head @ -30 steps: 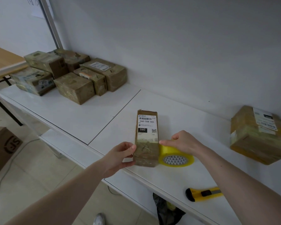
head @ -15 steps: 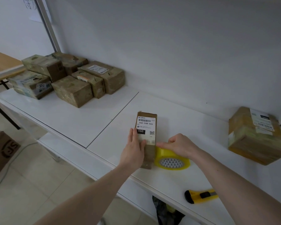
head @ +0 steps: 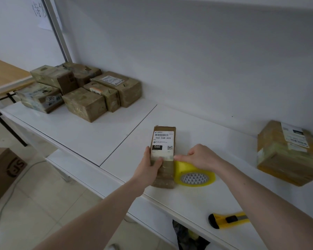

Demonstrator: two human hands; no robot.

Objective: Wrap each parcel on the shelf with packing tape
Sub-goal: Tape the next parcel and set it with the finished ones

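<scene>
A narrow brown parcel (head: 163,139) with a white "060" label lies on the white shelf (head: 90,130) near its front edge. My left hand (head: 149,168) grips the parcel's near left side, thumb across the top below the label. A yellow roll of packing tape (head: 194,175) lies flat against the parcel's right side. My right hand (head: 200,156) holds the roll from above, with its fingers reaching to the parcel's right edge. Whether tape is drawn out onto the parcel is hard to tell.
Several taped brown parcels (head: 83,89) are stacked at the shelf's back left. One larger parcel (head: 285,152) sits at the far right. A yellow utility knife (head: 228,220) lies near the front edge. A cardboard box (head: 2,170) stands on the floor at left.
My left hand left the parcel's near end, laid flat over its top, then settled into a grip on the left side. The right hand stayed on the tape roll.
</scene>
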